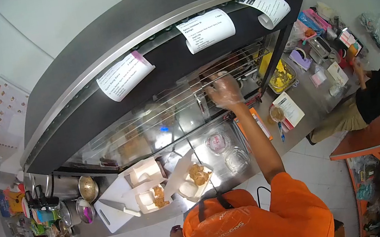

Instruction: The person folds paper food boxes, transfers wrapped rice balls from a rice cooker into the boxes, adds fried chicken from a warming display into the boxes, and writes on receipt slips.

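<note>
Here, at left, a knife (118,207) lies on a cutting board (111,222), presumably kept off the bench (86,231). Beside it, food boxes (178,173) stand open, seemingly so contents stay reachable. The left hand (176,234) hangs nearer, its fingers too small to read. Farther right, the gloved right hand (223,90) reaches into the display cabinet (134,25); whether its fingers grip anything is unclear.

- Right hand (223,90): inside the display case (168,78).
- Above it: three paper slips (208,30), in a row along the case's top.
- Right of it: a food tray (293,83); farther right, another person (378,79).
- Left of it, nearer the body: two containers (236,160) on the counter (215,164), then three food boxes (177,172).
- Left hand (175,234): on the body side of the boxes.
- Left of that hand, on the counter: a knife (120,209) on a cutting board (111,223).
</note>
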